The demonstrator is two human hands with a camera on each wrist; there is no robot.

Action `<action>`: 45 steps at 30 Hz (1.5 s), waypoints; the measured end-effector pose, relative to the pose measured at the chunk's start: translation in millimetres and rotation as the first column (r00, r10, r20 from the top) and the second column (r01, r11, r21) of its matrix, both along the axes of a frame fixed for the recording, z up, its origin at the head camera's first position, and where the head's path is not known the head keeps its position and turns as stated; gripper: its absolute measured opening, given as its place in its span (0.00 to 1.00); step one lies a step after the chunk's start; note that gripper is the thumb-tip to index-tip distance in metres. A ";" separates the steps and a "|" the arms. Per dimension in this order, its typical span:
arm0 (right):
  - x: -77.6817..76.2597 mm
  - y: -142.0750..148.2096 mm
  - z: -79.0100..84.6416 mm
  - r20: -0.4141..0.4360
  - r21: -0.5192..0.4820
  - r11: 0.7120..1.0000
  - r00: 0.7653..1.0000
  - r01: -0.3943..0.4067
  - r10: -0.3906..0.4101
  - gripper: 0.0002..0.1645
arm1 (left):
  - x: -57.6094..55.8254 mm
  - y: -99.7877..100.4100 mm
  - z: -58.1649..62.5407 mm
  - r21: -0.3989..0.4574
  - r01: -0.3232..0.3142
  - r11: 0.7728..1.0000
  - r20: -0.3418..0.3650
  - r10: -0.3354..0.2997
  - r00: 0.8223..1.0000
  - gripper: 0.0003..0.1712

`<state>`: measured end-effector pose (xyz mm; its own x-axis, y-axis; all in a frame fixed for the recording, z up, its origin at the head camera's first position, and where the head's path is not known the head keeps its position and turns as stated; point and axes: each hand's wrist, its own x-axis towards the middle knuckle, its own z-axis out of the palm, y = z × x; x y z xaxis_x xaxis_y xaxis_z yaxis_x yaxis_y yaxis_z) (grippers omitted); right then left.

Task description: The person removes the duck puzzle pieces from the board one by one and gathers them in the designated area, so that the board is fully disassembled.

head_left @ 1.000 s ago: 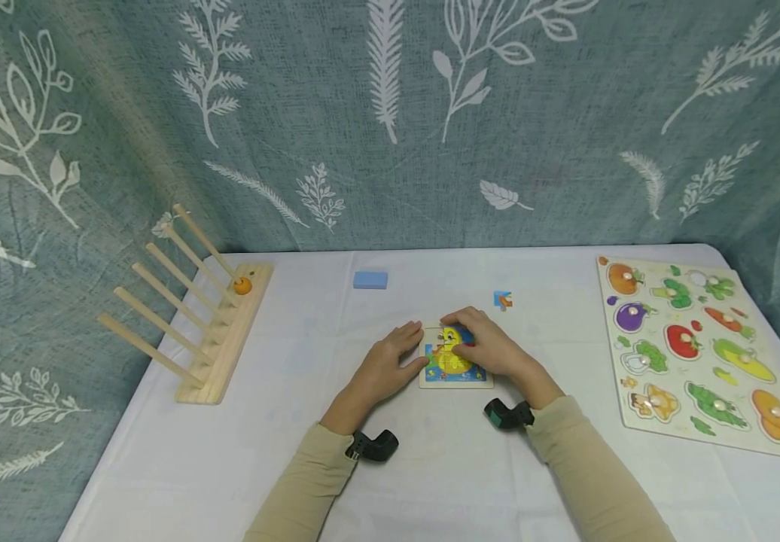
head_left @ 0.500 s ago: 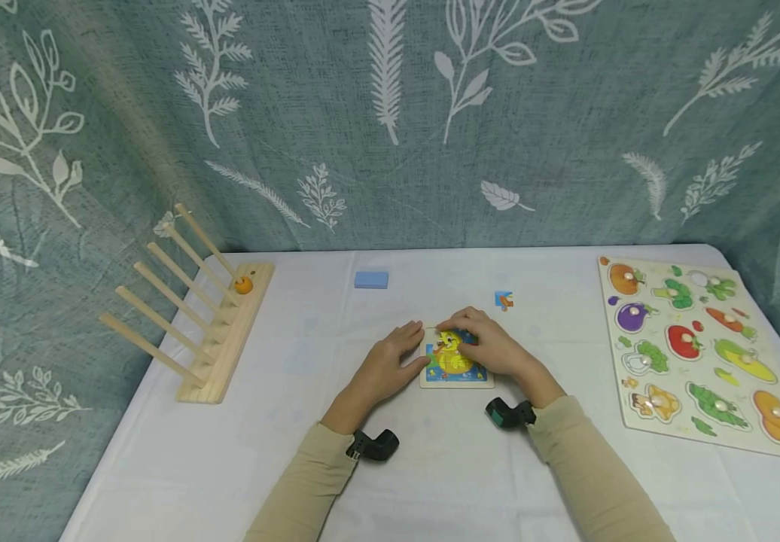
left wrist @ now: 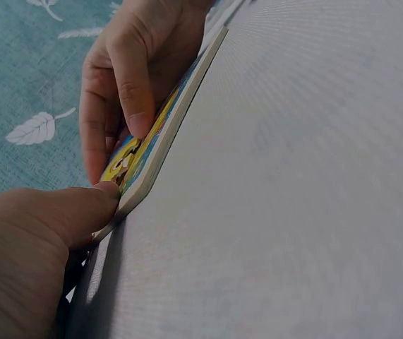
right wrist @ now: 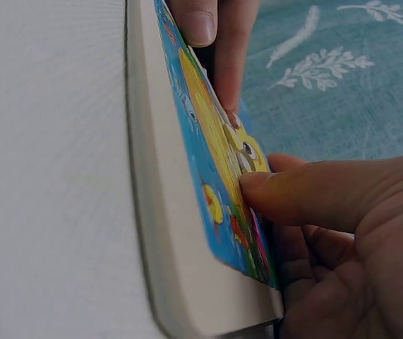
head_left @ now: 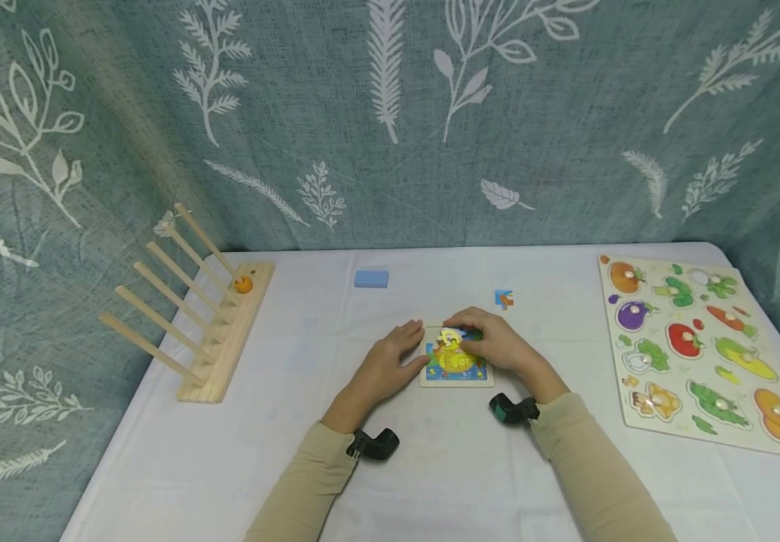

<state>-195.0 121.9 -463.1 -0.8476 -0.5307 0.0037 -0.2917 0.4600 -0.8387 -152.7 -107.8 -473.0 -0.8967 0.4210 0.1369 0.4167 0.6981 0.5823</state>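
Observation:
A small wooden jigsaw puzzle (head_left: 458,380) with a yellow duck on blue lies in its pale frame on the cloth. The left hand (head_left: 383,369) lies along its left side, fingers nearly straight and thumb touching the frame edge. From the right, the right hand (head_left: 501,346) pinches a puzzle piece (right wrist: 249,148) printed with the duck's eye, between thumb and fingers, at the upper part of the picture. That piece looks slightly tilted above the others. Bare frame shows at the upper left corner. The right fingers hide the upper right of the picture.
Beyond the right hand lies a loose puzzle piece (head_left: 504,299). A blue block (head_left: 371,279) sits farther back. To the left stands a wooden peg rack (head_left: 227,339) with an orange bead (head_left: 243,284). A vegetable knob puzzle (head_left: 695,354) lies at the right.
The right hand has shifted slightly to the right, its index finger drawing back from the frame's upper edge. The eye piece has changed its tilt. The left hand stays in place.

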 end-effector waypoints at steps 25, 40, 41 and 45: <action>1.5 4.7 9.0 0.012 0.019 0.989 0.990 0.143 -0.144 0.22 | 1.5 -0.5 -0.3 0.012 -0.026 1.000 0.018 0.026 0.999 0.32; -6.0 32.1 13.5 0.018 0.033 0.973 0.973 0.229 -0.230 0.22 | -0.5 -0.9 0.7 0.015 -0.033 0.999 0.004 0.033 0.999 0.32; -6.6 35.1 13.7 0.019 0.035 0.971 0.971 0.235 -0.236 0.22 | -0.3 -0.8 0.8 0.016 -0.031 0.999 0.006 0.031 1.000 0.32; -8.4 51.6 15.6 0.035 0.050 0.961 0.961 0.272 -0.274 0.22 | 0.0 0.9 -0.3 0.018 -0.024 1.000 0.012 0.024 1.000 0.32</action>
